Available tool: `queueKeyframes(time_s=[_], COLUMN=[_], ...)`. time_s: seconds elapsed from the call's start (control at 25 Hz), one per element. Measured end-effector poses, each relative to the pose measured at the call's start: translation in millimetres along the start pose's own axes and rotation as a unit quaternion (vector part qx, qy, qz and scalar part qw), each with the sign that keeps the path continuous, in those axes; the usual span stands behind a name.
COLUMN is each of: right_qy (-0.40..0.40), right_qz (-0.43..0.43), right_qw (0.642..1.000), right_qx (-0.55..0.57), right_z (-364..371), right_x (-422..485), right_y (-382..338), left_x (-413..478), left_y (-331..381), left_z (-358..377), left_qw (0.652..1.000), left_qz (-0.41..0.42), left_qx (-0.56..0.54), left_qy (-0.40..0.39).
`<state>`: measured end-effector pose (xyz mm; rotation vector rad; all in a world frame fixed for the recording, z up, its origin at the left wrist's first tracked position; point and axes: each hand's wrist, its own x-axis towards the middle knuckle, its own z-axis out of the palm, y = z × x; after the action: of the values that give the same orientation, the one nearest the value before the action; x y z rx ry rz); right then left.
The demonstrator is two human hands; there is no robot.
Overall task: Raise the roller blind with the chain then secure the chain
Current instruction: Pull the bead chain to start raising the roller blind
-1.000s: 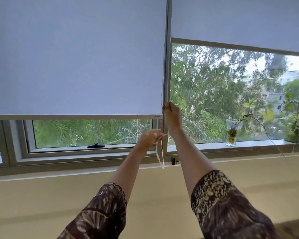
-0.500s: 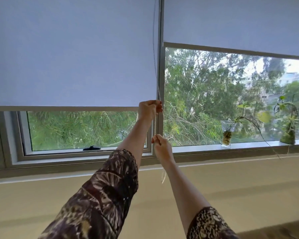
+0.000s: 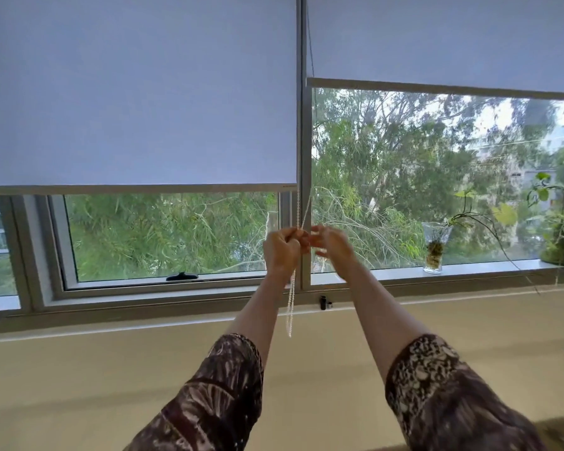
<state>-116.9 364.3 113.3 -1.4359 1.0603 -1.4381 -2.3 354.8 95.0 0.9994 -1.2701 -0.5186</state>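
A person's left hand (image 3: 282, 247) is closed around the bead chain (image 3: 290, 301) in front of the window's centre post, while the right hand (image 3: 334, 242), blurred, sits just beside it with fingers loosely curled; its grip cannot be told. The left blind (image 3: 137, 92) hangs low, its bottom bar just above the hands, and the chain's loop dangles below the sill (image 3: 469, 266).

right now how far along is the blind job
Partly raised: the left blind's bottom bar hangs low, well below the right blind. In hand: left hand closed on the bead chain, right hand beside it, blurred. Left: more pulling, then securing the chain.
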Motion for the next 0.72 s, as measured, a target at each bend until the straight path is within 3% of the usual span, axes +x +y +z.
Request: queueKeyframes(time_s=[0.28, 0.4, 0.52, 0.64, 0.72], right_qy=[0.021, 0.052, 0.042, 0.059, 0.059], right_qz=[-0.101, -0.159, -0.198, -0.198, -0.183], right_qw=[0.994, 0.986, 0.979, 0.978, 0.981], right_qx=[0.038, 0.017, 0.03, 0.011, -0.016], right_z=[25.4, 32.0, 30.6, 21.9, 17.1], right_x=[20.4, 12.2, -1.1, -11.1, -15.4], right_y=[-91.9, -92.9, -89.9, -80.2, -62.7], left_x=[-51.6, -53.5, -36.7, -14.5, 0.3], left_y=[-11.2, -4.7, 3.3, 17.1, 35.5], left_z=[13.3, -0.8, -22.0, -31.8, -29.5], left_qw=[0.999, 0.985, 0.965, 0.964, 0.974], left_qz=[-0.028, -0.065, -0.105, -0.134, -0.108], left_qx=[-0.022, -0.104, -0.077, -0.091, -0.106], left_qy=[-0.024, -0.119, -0.23, -0.209, -0.17])
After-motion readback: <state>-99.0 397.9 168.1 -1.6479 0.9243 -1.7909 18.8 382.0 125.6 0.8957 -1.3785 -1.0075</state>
